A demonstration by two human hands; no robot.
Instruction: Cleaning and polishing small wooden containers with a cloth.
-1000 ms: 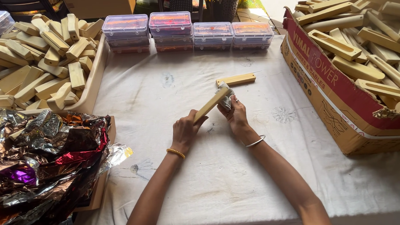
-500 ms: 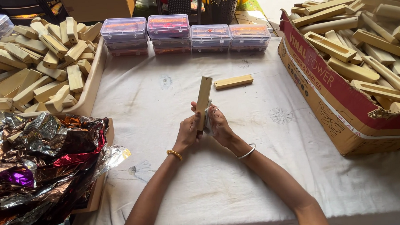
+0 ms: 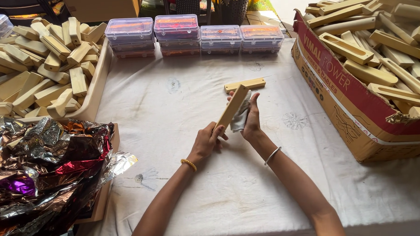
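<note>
Tilted rightward from upright, wooden block (image 3: pixel 232 107) gripped low by left hand (image 3: pixel 205 143), right hand (image 3: pixel 251 120) pressing grey cloth (image 3: pixel 241 115) beside it; loose low hold risks dropping it onto table (image 3: pixel 181 114).

Bright even daylight, soft faint shadows, sharp focus — slight wide-angle bend at edges, glints on foil (image 3: pixel 35 165)

Both hands (image 3: pixel 229 129) raised together, fingers closed.

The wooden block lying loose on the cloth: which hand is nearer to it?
Right. The right hand is just below the block; the left hand sits farther down-left.
</note>
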